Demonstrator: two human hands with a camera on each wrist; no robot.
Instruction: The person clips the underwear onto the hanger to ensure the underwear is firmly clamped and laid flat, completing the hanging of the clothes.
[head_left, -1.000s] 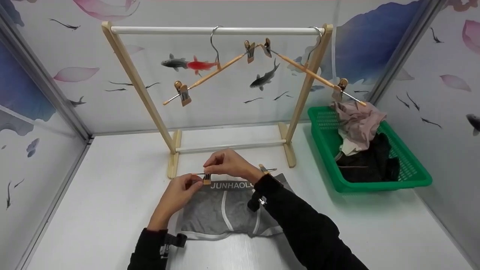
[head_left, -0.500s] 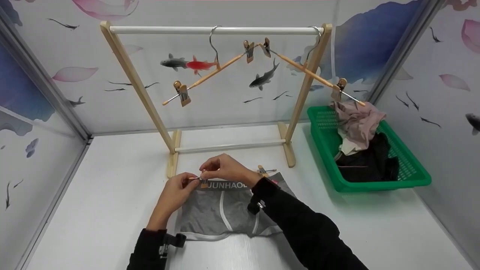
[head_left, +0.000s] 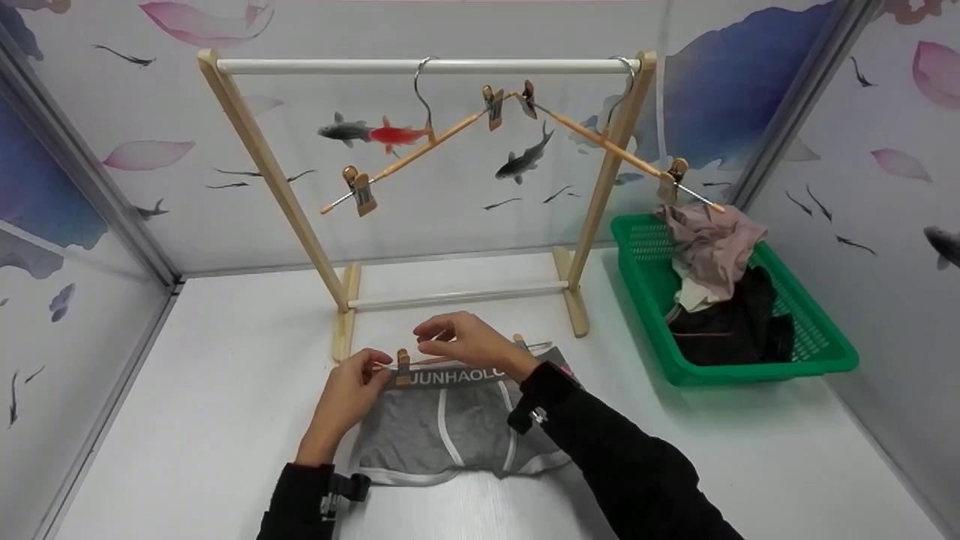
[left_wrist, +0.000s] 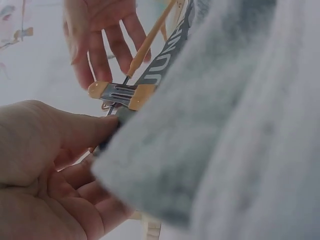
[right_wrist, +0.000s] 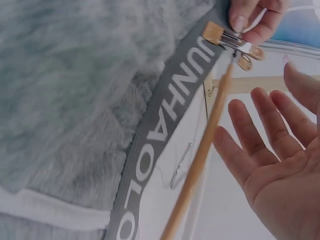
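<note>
Wooden rack (head_left: 260,154), green basket (head_left: 757,373)
Two hangers (head_left: 450,133) hang on the rack; the basket holds pink cloth (head_left: 716,244) and dark cloth (head_left: 731,322).

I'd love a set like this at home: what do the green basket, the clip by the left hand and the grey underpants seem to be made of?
Green basket: probably moulded plastic, slightly glossy, with perforated walls.
Clip: shiny, apparently metal middle; smooth tan ends, perhaps plastic or rubber.
Grey underpants: matte fabric, probably knitted, softly wrinkled; fibre unclear.
</note>
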